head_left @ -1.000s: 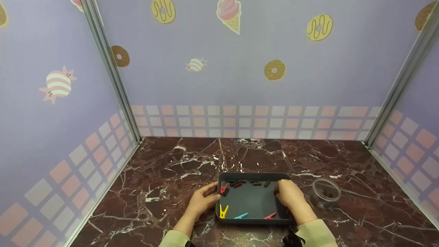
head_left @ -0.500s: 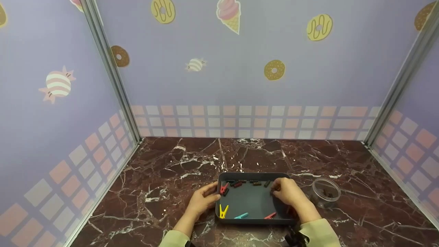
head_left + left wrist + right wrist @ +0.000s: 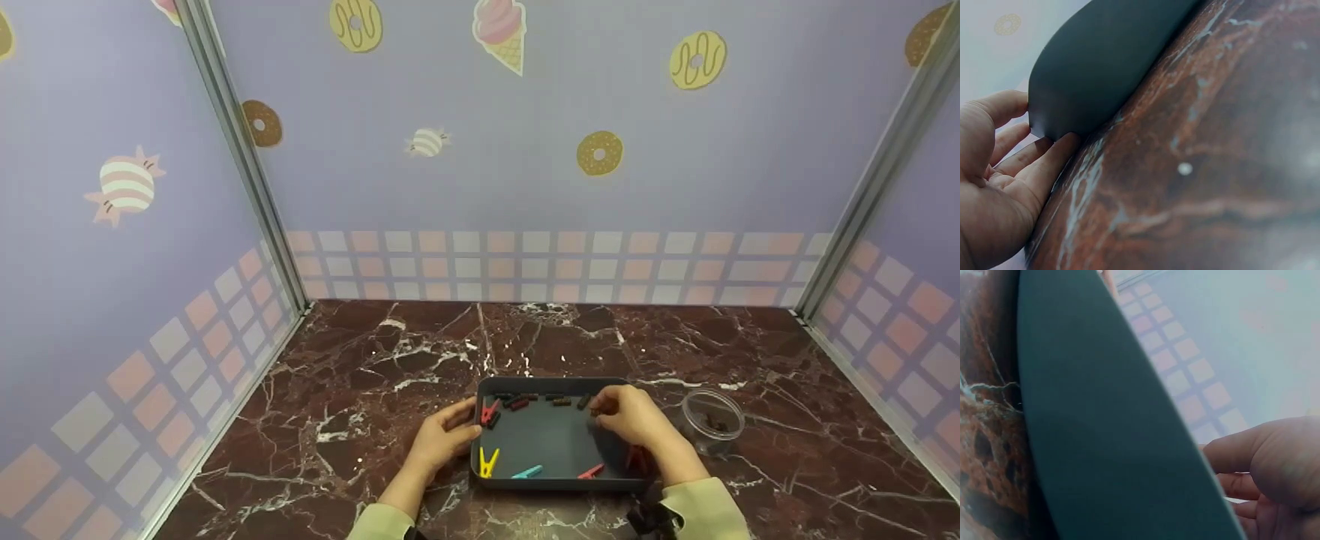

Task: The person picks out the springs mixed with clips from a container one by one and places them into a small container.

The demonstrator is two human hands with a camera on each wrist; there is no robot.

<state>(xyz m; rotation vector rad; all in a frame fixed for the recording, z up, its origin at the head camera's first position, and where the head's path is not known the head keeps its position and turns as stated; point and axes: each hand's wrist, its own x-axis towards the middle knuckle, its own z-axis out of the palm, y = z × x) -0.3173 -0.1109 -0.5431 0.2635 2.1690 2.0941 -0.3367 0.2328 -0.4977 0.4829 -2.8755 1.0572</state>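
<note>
In the head view, a dark grey tray [image 3: 559, 484] holds several small dark cylinders [image 3: 519, 403] along its back wall. Clothespins lie around its edges: a red clothespin [image 3: 490, 412] at the back left, a yellow clothespin [image 3: 488, 463], a blue clothespin [image 3: 528, 472], and red ones along the front and right. My left hand [image 3: 444, 436] holds the tray's left side, thumb at the rim; the left wrist view shows fingers against the outer wall. Over the tray's right side, my right hand [image 3: 634, 418] pinches a small dark piece, mostly hidden by the fingertips. The wall blocks it from the right wrist view.
Right of the tray stands a clear round jar [image 3: 712, 429] with dark pieces inside, close to my right forearm. The dark red marbled tabletop [image 3: 375, 375] meets patterned panels at the back and both sides.
My right hand has shifted slightly left and toward the back inside the tray, uncovering a red clothespin at the front right. My left hand stays in place on the tray.
</note>
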